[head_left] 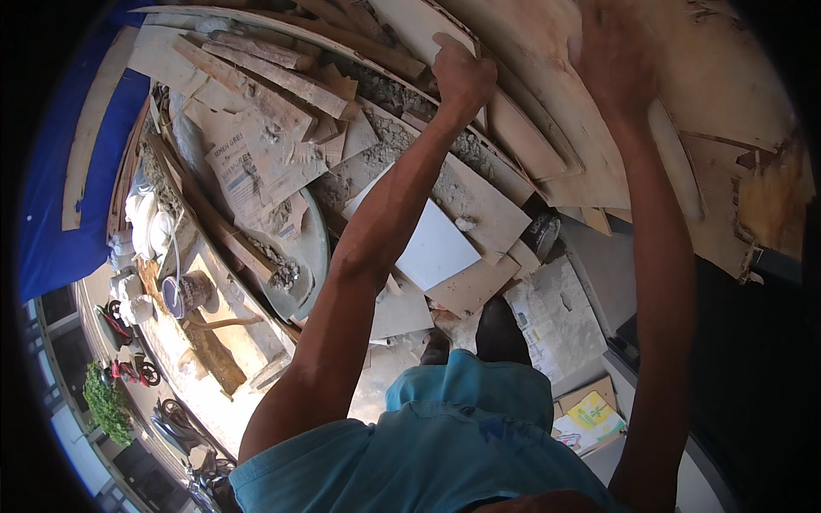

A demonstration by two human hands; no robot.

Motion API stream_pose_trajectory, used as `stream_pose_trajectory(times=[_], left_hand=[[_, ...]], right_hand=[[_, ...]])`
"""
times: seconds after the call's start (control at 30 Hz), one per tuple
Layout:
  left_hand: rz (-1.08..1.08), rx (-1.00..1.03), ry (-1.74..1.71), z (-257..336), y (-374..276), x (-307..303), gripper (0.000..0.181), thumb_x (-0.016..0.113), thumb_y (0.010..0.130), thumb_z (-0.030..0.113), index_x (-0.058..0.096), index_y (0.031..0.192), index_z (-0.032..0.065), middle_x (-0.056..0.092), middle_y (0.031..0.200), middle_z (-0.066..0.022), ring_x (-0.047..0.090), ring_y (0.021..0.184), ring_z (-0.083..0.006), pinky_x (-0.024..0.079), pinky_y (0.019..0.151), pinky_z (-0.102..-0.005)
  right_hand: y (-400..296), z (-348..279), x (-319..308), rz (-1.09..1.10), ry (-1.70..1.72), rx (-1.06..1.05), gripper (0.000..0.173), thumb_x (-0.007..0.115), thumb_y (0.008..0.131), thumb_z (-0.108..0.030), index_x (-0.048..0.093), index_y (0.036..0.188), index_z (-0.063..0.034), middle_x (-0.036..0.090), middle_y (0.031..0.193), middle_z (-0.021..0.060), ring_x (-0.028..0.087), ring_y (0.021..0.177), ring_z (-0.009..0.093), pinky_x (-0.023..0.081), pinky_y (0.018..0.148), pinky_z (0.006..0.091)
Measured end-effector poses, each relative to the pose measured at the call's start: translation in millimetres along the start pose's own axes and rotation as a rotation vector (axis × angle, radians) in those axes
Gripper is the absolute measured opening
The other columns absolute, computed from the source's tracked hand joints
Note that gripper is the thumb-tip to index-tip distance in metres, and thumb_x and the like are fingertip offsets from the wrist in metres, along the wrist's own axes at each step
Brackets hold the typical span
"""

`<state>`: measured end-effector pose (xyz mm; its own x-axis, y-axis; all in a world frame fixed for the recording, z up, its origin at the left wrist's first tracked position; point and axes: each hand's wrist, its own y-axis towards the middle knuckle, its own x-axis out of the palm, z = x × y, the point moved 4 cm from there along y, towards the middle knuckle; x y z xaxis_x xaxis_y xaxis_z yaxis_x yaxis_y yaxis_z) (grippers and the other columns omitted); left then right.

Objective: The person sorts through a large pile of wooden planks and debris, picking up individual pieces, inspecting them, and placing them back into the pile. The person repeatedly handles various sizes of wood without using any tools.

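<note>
My left hand point(465, 74) is closed on the edge of a pale plywood board point(420, 25) at the upper middle, with the thumb pointing left. Farther right, my right hand point(616, 58) is blurred against a large curved plywood sheet point(712, 70); whether its fingers grip the sheet cannot be told. Below and between the hands, more plywood panels point(532, 144) lean over one another. Under my left forearm lie a white flat panel point(439, 247) and a dusty board point(487, 205) bearing a lump of rubble.
Rough wooden battens point(276, 83), torn cement-sack paper point(234, 163) and a round grey-green basin point(317, 237) fill the left. A black bucket point(545, 234) stands below the panels. Splintered plywood point(718, 224) juts out at right. Outside are a paint pail point(186, 295) and parked motorcycles point(131, 372).
</note>
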<state>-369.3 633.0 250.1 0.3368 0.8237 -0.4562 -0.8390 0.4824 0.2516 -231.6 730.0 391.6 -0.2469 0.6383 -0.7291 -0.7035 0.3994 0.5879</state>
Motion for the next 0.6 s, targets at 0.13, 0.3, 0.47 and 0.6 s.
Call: stream_pose_trajectory(times=[0.13, 0.3, 0.47, 0.6], left_hand=[[0.030, 0.011, -0.030, -1, -39, 17, 0.056, 0.063, 0.072, 0.005, 0.032, 0.114, -0.0172, 0.057, 0.093, -0.0354, 0.058, 0.089, -0.0506, 0.046, 0.083, -0.0552], [-0.015, -0.055, -0.062, 1, -97, 44, 0.055, 0.068, 0.070, 0.000, 0.034, 0.112, -0.0086, 0.053, 0.107, -0.0320, 0.057, 0.091, -0.0508, 0.047, 0.077, -0.0551], [-0.181, -0.138, 0.017, -21, -148, 87, 0.095, 0.076, 0.067, 0.003, 0.015, 0.137, -0.0156, 0.048, 0.114, -0.0339, 0.057, 0.092, -0.0509, 0.049, 0.078, -0.0529], [-0.273, 0.028, 0.020, -5, -171, 92, 0.096, 0.072, 0.069, 0.001, 0.011, 0.140, -0.0160, 0.047, 0.116, -0.0360, 0.055, 0.100, -0.0511, 0.049, 0.084, -0.0502]], right_hand=[[-1, 0, -4, 0.096, 0.043, -0.019, 0.039, 0.066, 0.075, -0.011, 0.060, 0.113, -0.0136, 0.058, 0.091, 0.0068, 0.061, 0.090, 0.026, 0.052, 0.076, 0.0389], [0, 6, 1, 0.140, 0.071, -0.041, 0.041, 0.068, 0.073, -0.010, 0.059, 0.113, -0.0121, 0.062, 0.095, 0.0073, 0.063, 0.091, 0.026, 0.053, 0.075, 0.0389], [1, -5, -16, 0.427, 0.023, -0.182, 0.038, 0.069, 0.074, -0.012, 0.058, 0.110, -0.0057, 0.064, 0.105, 0.0122, 0.063, 0.098, 0.029, 0.053, 0.075, 0.0415], [4, 13, 18, 0.103, 0.012, -0.119, 0.043, 0.065, 0.083, -0.029, 0.055, 0.123, -0.0183, 0.062, 0.096, 0.0063, 0.066, 0.083, 0.030, 0.055, 0.066, 0.0433]])
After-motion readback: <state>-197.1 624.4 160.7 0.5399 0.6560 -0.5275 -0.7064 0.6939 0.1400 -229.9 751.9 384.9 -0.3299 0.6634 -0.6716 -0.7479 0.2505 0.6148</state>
